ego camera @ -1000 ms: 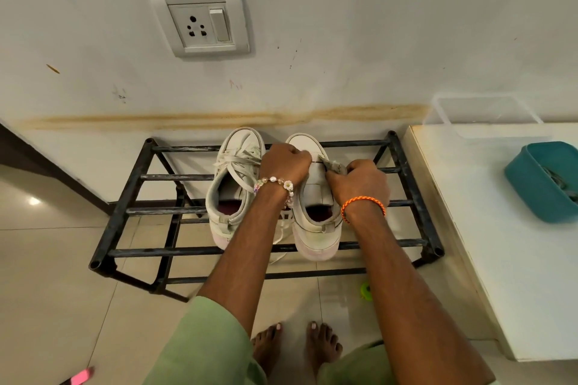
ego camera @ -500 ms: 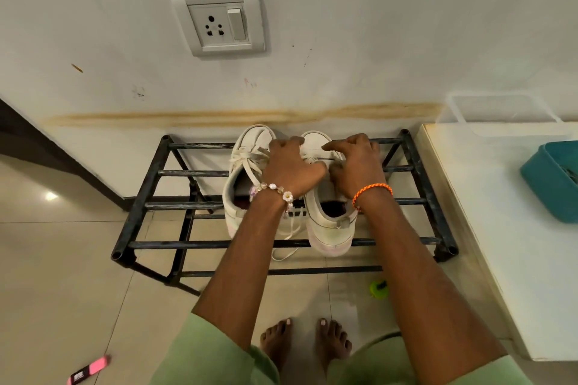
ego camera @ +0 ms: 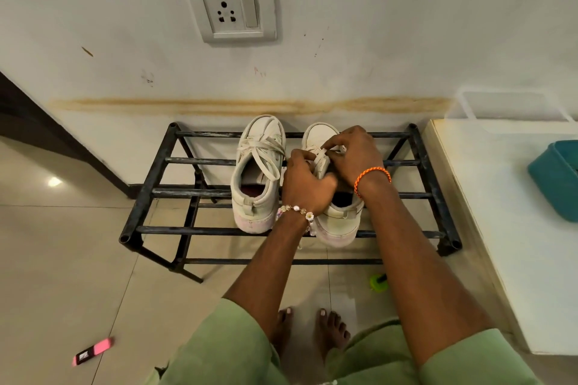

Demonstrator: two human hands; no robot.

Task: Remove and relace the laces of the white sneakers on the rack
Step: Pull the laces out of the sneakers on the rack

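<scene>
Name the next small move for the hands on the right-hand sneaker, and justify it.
Probably draw the lace out of its eyelet: both the left hand and right hand pinch at it on the right sneaker, while the left sneaker is laced.

No text, brand or number can be read anywhere. The pink object [ego camera: 93,351] on the floor near the lower left corner has a dark end with pale marks that may be print, too small and blurred to make out. The white sneakers [ego camera: 259,172] on the rack [ego camera: 150,178] show no legible logo.
</scene>
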